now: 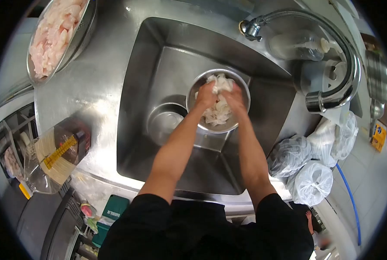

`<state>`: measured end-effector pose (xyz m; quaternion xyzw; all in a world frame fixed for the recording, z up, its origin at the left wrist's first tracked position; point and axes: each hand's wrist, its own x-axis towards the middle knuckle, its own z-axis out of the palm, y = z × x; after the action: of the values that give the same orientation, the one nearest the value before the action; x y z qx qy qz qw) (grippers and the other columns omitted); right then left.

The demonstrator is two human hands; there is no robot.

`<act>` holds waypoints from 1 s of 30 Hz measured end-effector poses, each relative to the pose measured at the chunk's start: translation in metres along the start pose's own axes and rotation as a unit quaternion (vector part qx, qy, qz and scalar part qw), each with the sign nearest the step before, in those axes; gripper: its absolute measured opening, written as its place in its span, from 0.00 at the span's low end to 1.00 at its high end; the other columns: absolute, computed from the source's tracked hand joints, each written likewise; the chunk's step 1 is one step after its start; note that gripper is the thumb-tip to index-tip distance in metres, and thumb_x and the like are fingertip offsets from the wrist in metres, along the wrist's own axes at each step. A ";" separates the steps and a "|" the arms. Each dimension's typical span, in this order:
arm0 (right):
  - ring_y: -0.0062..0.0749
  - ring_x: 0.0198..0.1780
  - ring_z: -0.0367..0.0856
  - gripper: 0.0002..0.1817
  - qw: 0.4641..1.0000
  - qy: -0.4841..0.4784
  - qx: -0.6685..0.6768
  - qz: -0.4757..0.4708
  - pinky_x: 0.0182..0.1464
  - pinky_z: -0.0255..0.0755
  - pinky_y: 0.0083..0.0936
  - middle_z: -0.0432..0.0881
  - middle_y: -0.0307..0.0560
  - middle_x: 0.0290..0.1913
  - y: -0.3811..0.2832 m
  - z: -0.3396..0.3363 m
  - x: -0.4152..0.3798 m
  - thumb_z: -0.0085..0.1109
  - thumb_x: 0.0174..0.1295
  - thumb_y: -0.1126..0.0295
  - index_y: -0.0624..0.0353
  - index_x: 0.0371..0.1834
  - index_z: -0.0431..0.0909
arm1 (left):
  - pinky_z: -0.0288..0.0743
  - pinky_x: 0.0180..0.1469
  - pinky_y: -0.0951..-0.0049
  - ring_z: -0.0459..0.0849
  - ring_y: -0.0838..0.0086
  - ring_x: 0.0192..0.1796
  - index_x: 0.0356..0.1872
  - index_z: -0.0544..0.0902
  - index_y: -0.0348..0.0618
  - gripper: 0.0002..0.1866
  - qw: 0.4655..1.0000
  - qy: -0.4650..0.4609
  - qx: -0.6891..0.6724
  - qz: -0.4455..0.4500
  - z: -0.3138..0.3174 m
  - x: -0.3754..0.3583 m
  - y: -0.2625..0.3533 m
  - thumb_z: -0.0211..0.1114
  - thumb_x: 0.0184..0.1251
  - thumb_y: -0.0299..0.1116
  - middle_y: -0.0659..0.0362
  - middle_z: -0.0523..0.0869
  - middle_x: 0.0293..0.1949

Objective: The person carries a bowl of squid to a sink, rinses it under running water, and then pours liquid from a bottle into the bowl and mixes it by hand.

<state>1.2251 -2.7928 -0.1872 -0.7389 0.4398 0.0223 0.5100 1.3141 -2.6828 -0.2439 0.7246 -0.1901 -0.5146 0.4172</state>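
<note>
A round metal bowl (pixel 194 117) stands in the sink and holds a heap of pale, thin, ruffled food pieces (pixel 218 112) whose kind is unclear. Both hands reach into the bowl. My left hand (pixel 206 96) is closed around some of the pale pieces at the heap's left side. Opposite it, my right hand (pixel 233 98) presses in from the right, its fingers curled over more of the pieces. White bits stick up between and above the two hands. The fingertips are partly hidden in the food.
The steel sink (pixel 130 130) has a round basin (pixel 165 123) left of the bowl. A curved tap (pixel 356 60) arches at the right, above tied plastic bags (pixel 312 182). Raw pale meat fills a metal colander (pixel 57 37) at upper left; a large plastic bottle (pixel 57 156) is lower left.
</note>
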 end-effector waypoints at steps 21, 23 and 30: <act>0.32 0.49 0.77 0.33 0.971 -0.017 0.197 0.135 0.46 0.73 0.28 0.77 0.47 0.50 0.048 0.018 -0.015 0.59 0.52 0.74 0.61 0.65 0.63 | 0.54 0.69 0.59 0.60 0.48 0.69 0.70 0.56 0.40 0.43 0.956 0.239 -0.150 -0.082 0.035 -0.061 0.012 0.64 0.58 0.51 0.39 0.58 0.68; 0.32 0.50 0.77 0.32 0.968 0.054 0.212 0.126 0.46 0.74 0.27 0.77 0.47 0.51 0.060 0.037 -0.009 0.57 0.52 0.76 0.61 0.65 0.64 | 0.56 0.68 0.59 0.62 0.49 0.68 0.70 0.56 0.39 0.43 0.922 0.182 -0.315 -0.132 0.041 -0.056 0.022 0.62 0.59 0.51 0.39 0.61 0.67; 0.32 0.46 0.79 0.20 0.953 -0.123 0.257 0.106 0.47 0.73 0.29 0.81 0.48 0.45 -0.040 -0.050 -0.042 0.56 0.55 0.75 0.64 0.54 0.74 | 0.58 0.67 0.56 0.64 0.45 0.65 0.62 0.67 0.35 0.31 0.976 0.110 0.186 -0.011 0.016 -0.058 0.034 0.56 0.63 0.46 0.37 0.68 0.62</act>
<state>1.2059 -2.8016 -0.1135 -0.5231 0.4403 0.0535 0.7277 1.2818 -2.6680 -0.1850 0.8437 -0.2275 -0.3921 0.2874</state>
